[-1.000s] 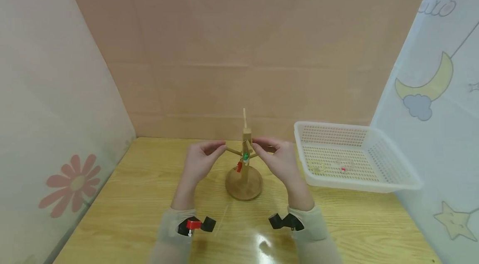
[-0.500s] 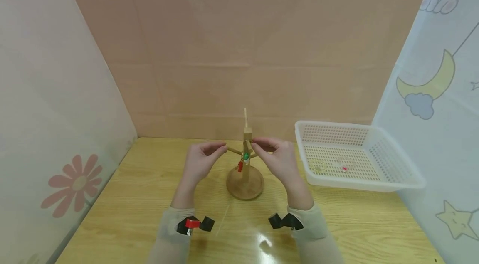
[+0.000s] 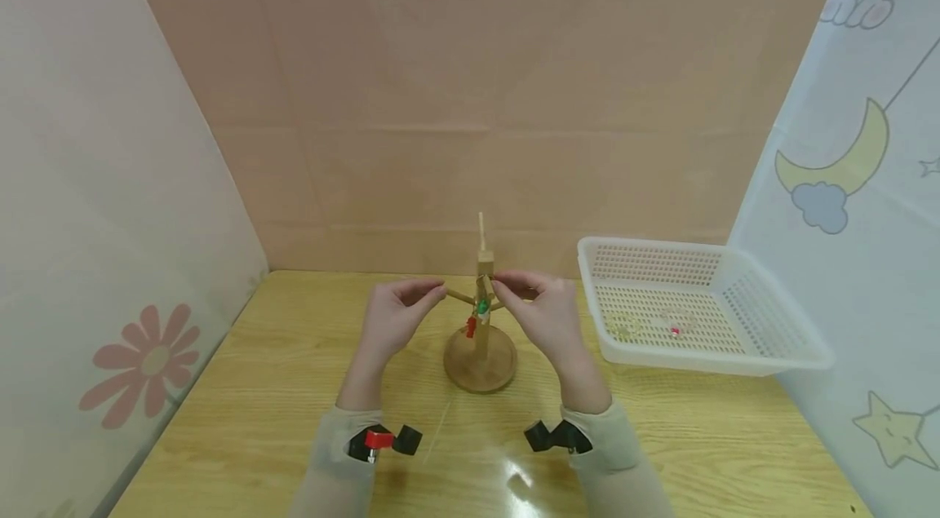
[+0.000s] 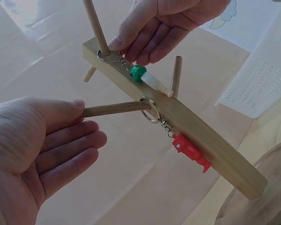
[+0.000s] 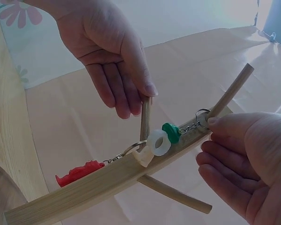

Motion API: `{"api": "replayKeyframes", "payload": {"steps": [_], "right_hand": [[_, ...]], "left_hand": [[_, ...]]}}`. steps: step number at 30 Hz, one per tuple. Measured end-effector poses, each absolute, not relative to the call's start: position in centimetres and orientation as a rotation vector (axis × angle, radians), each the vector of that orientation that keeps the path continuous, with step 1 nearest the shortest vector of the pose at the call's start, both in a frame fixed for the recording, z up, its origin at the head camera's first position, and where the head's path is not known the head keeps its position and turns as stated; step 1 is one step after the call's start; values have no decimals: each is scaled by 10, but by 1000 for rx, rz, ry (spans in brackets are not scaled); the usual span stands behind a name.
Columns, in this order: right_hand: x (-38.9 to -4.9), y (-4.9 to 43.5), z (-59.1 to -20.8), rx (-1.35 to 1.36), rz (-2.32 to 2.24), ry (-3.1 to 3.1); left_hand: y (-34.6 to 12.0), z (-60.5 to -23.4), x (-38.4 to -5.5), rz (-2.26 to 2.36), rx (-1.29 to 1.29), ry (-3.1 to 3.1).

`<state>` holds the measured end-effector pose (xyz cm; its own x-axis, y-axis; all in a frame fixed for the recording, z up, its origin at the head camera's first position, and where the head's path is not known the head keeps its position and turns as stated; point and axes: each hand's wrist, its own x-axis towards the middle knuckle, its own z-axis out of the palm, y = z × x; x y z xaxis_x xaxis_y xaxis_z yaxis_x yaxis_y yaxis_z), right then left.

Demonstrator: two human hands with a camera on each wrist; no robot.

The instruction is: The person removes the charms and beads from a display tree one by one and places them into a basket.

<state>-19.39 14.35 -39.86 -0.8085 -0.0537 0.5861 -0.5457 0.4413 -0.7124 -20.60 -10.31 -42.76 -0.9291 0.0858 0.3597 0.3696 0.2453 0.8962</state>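
A wooden peg stand [image 3: 481,347] stands upright with several pegs. With thumb and fingers my left hand [image 3: 392,318] pinches the tip of its left peg [image 4: 117,109]. At that peg's base hangs a keychain with a red figure [image 4: 189,150], its metal ring looped around the peg. My right hand [image 3: 545,322] pinches the ring [image 5: 197,117] of a second keychain, which has a green and white charm [image 4: 138,73]. That ring sits around the base of the upper peg [image 4: 97,28], and the charm lies along the post.
A white perforated basket [image 3: 705,363] stands on the right of the wood-grain table [image 3: 294,387]. In it lie a yellowish item [image 3: 624,326] and a clear one with a red-pink part [image 3: 675,331], too small to identify. Cloth hangs behind and on both sides.
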Motion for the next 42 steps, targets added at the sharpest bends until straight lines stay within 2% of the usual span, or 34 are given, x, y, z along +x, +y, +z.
{"api": "replayKeyframes", "payload": {"steps": [42], "right_hand": [[-193,143,-398,455,1451,-2248]], "left_hand": [[-103,-429,-207,-1757,-440,-2272]]}}
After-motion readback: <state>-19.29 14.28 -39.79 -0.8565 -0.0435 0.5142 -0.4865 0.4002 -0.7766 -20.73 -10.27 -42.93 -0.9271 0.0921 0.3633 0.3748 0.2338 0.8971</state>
